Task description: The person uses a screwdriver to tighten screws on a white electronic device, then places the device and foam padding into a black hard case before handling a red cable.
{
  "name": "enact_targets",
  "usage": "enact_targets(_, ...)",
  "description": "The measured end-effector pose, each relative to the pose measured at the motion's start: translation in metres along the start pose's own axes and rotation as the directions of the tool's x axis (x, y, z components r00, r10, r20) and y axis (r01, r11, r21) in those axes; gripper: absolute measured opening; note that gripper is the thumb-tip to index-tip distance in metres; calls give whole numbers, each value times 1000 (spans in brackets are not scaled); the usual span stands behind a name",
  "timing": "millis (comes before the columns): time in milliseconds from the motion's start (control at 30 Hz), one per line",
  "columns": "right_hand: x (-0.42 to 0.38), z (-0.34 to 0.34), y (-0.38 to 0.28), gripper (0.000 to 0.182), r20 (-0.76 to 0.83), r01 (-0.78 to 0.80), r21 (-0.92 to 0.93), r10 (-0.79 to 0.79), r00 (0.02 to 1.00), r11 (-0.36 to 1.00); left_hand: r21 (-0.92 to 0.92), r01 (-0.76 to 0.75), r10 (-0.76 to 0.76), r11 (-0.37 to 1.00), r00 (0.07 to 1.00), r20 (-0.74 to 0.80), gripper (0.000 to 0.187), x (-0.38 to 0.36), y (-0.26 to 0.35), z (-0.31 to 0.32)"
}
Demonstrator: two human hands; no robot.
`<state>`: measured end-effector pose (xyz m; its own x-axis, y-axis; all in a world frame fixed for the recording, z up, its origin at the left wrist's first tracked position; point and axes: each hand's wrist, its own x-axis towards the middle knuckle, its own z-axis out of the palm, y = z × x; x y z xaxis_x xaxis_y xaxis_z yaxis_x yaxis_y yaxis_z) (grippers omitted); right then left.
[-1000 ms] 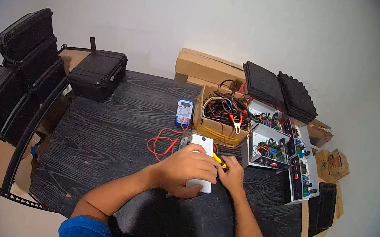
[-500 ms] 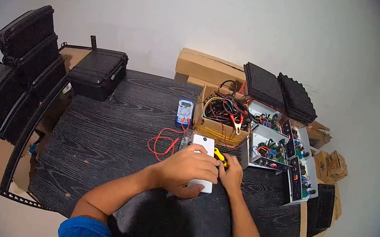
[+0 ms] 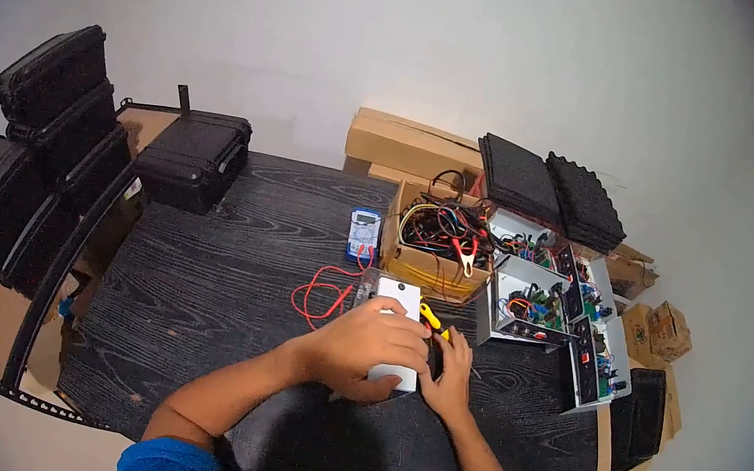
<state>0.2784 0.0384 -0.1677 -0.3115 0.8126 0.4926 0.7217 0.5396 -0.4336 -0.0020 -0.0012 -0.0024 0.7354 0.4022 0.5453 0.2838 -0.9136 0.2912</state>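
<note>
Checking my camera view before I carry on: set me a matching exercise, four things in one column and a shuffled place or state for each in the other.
Things
1. Blue multimeter
2. White case
3. Open cardboard box
4. Yellow-and-black tool

Places and states
A. Filled with tangled cables
B. Beside the fingers of the right hand, its yellow part showing
C. Red leads run from its lower end
D. Partly covered by the left hand, which lies across it

Right pairs: 1-C, 2-D, 3-A, 4-B
</note>
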Motion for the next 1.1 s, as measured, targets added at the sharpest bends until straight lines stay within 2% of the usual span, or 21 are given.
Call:
enact_targets(133,3,2,3,52,-56,5,57,-2,998,998,-13,10,-10,1000,1000,3,35,-1,-1,3)
enact_targets(333,6,-8,-8,39,1,80,152,-81,997,985,-4,44,-44,999,999,23,35,-4,0,-1)
enact_targets(433,3,-11,-15,37,-9,105,277,-107,994,955,-15,94,-93,995,995,43,33,-8,5,-7)
enact_targets(533,-3,-16,-35,34,136,-45,468,-22,990,883,-70,119,-119,990,993,3,34,-18,3,-11)
enact_targets(600,-14,-4,-42,42,275,-219,637,48,960,739,-108,136,-139,985,990,-27,34,-28,3,-14)
enact_targets(667,-27,11,-55,45,431,-442,760,140,891,477,-149,147,-157,978,986,-59,34,-39,4,-21)
enact_targets(700,-33,22,-54,56,445,-412,787,40,894,459,-168,148,-163,975,984,-78,34,-44,5,-26)
enact_targets(767,-42,36,-59,60,481,-459,837,0,877,299,-211,173,-197,962,976,-98,39,-56,7,-35)
enact_targets(800,-44,39,-63,62,496,-480,850,-23,868,216,-234,204,-241,951,960,-142,44,-62,7,-36)
enact_targets(833,-43,40,-63,65,561,-536,800,-21,827,268,-259,232,-284,938,941,-185,50,-70,6,-35)
enact_targets(900,-36,30,-75,64,706,-705,708,78,704,-42,-304,334,-405,892,889,-211,68,-86,5,-36)
enact_targets(933,-30,21,-85,64,775,-750,630,103,623,-203,-292,362,-441,885,854,-277,69,-93,6,-36)
enact_targets(1000,-22,6,-99,71,727,-719,686,-72,682,116,-275,415,-496,867,767,-406,72,-107,6,-34)
enact_targets(1067,-21,5,-103,79,695,-673,719,-196,692,173,-338,503,-605,795,689,-399,78,-139,-6,-28)
enact_targets(1100,-23,9,-102,83,679,-682,727,-226,699,77,-366,524,-639,769,652,-408,79,-153,-11,-24)
